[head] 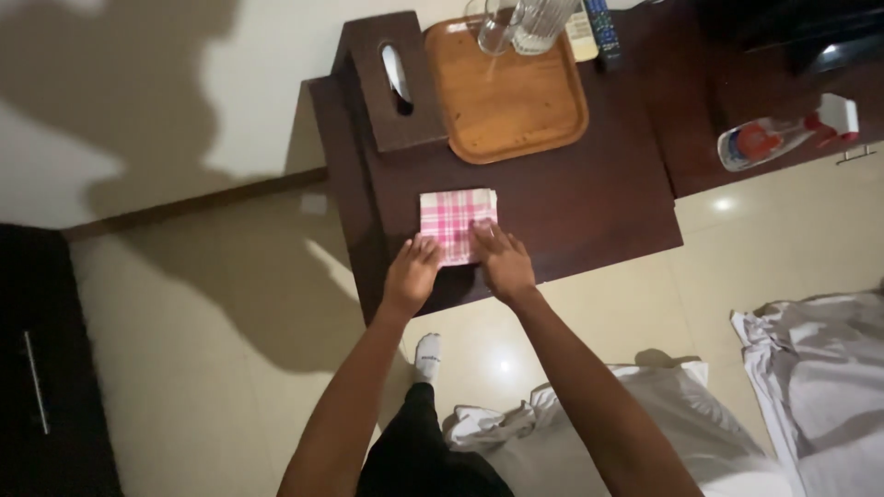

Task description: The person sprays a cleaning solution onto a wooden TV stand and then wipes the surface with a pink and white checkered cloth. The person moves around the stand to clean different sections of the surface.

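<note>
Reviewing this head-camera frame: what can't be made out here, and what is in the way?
- Near edge of the folded pink checked cloth: covered by the left hand and right hand, head view.
- Glasses on the wooden tray: tops cut off by the upper frame edge.
- Remote controls: partly cut off at the top, buttons too small.
- Spray bottle: label too blurred to make out.
- Dark furniture at left: underexposed, detail lost.

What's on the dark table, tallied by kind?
Pink checked cloth, folded, under both the left hand and the right hand: 1
Dark tissue box: 1
Wooden tray: 1
Clear glass vessels on the tray: 2
Remote controls: 2
Total: 7, all on the table.
</note>
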